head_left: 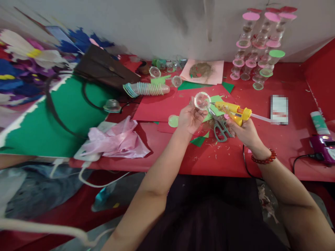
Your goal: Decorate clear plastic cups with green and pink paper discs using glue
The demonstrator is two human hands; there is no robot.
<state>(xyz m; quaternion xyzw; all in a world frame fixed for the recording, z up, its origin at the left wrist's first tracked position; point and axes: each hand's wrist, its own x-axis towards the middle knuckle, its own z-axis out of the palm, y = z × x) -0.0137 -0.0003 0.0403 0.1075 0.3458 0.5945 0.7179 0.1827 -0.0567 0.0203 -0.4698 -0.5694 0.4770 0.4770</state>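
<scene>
My left hand (190, 118) holds a clear plastic cup (202, 101) with its round rim turned up toward me. In my right hand (243, 130) is a yellow hot glue gun (230, 107), a clear glue stick (264, 118) poking out of its back end. The gun's nozzle points left and reaches the cup's rim; whether it touches cannot be made out. Grey-handled scissors (221, 129) lie on the table just below the gun. A pale green paper disc (173, 121) rests to the left of my left hand.
Red and green paper sheets (157, 104) cover the red table (162, 153). Stacked clear cups (148, 89) lie at the back. Joined cups with pink discs (244, 43) stand back right. A phone (279, 109), a pink plastic bag (117, 139) and a black cord (246, 162) are nearby.
</scene>
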